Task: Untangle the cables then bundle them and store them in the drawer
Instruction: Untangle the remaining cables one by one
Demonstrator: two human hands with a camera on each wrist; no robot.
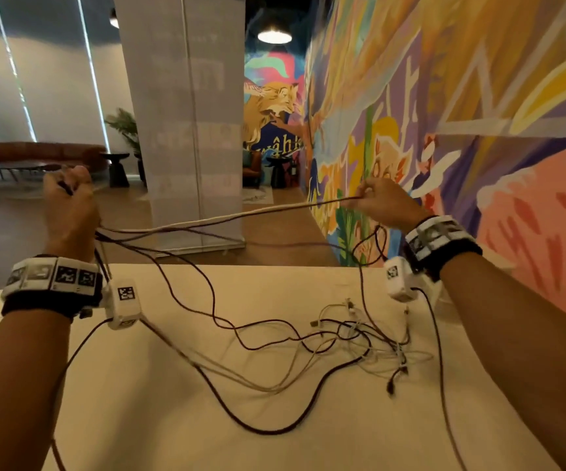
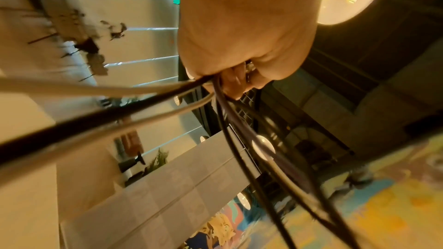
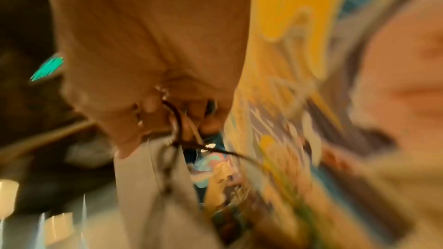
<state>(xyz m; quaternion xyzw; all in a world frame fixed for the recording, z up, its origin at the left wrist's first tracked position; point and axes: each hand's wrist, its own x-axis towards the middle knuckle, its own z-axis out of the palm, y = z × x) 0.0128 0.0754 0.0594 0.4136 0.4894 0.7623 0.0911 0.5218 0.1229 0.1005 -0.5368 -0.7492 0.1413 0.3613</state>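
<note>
Several black and white cables point(image 1: 274, 348) sprawl over the cream table point(image 1: 172, 436), knotted in a tangle point(image 1: 373, 338) at the right. My left hand point(image 1: 70, 195) is raised above the table's far left edge, its fist gripping a bunch of cables point(image 2: 215, 86) that hang down from it. My right hand point(image 1: 376, 198) is raised at the far right and pinches a white and a black cable point(image 1: 240, 215) stretched taut between both hands. In the blurred right wrist view, those strands point(image 3: 182, 128) run out between my curled fingers point(image 3: 148, 105).
A painted mural wall point(image 1: 461, 130) runs close along the table's right side. Beyond the table's far edge stands a white banner stand point(image 1: 189, 130) on a brown floor, with a sofa point(image 1: 46, 153) and plants further back. No drawer is in view.
</note>
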